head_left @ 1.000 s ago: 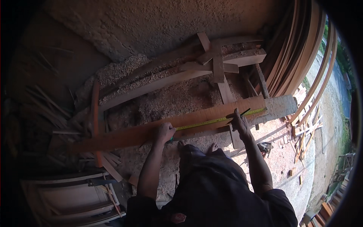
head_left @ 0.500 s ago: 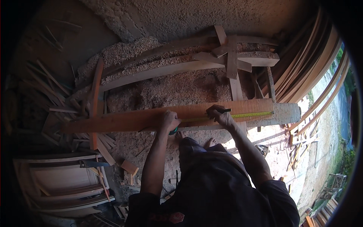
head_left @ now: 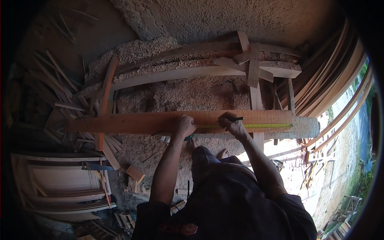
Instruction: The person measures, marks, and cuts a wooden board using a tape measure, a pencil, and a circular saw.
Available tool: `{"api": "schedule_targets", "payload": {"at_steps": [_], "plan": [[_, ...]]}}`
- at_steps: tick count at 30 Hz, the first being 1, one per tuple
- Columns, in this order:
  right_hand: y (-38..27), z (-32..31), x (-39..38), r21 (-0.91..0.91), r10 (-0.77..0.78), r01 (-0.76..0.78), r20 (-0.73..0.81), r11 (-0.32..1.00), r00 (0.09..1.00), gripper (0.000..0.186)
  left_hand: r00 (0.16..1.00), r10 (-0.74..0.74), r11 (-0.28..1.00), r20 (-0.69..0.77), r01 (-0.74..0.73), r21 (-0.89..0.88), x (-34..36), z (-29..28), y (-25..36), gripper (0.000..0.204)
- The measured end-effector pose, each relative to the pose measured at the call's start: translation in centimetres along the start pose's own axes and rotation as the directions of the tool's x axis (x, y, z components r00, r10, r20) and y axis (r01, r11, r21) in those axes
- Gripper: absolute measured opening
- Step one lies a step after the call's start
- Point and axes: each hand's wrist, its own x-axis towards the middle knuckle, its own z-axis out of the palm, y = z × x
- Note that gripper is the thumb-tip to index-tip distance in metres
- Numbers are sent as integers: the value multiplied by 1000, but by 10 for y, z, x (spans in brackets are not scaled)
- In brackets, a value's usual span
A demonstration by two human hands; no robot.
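Note:
A long reddish-brown plank point(head_left: 140, 123) lies crosswise in front of me. My left hand point(head_left: 185, 126) is closed on a tape measure at the plank's near edge; a bit of its green case point(head_left: 189, 137) shows below the hand. The yellow tape blade point(head_left: 268, 125) runs right along the plank to near its right end. My right hand point(head_left: 233, 123) rests on the plank over the blade, its fingers closed round a dark pencil point(head_left: 239, 118). The pencil's tip is hidden by the fingers.
Beyond the plank, a curved beam point(head_left: 180, 73) lies among wood shavings point(head_left: 152, 46). Under the plank's left part is a crosswise batten point(head_left: 107, 86). Curved boards point(head_left: 336, 80) lean at right. At lower left, a handsaw point(head_left: 96, 166) lies on a wooden frame point(head_left: 60, 197).
The whole view has shifted slightly. Both hands, the tape measure and the pencil keep about the same places on the plank.

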Motion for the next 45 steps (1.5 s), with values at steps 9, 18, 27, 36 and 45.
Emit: {"api": "schedule_targets", "payload": {"at_steps": [9,18,27,36,45], "plan": [[13,22,23,-158,-138,156,124,975,983,14,998,-33,999,57,33,12,-2,-8,5,23],[33,29,34,-317,-242,288,177,904,954,16,997,-55,998,56,54,18,-3,-5,4,22],[31,32,30,-289,-246,280,150,916,958,13,997,-63,998,42,63,10,-4,-2,2,20],[36,31,34,-356,-288,343,200,869,937,13,998,-54,999,37,53,6,-5,-4,3,20],[25,34,33,-334,-176,224,169,915,970,15,999,-35,999,13,35,5,-6,-3,1,21]]}}
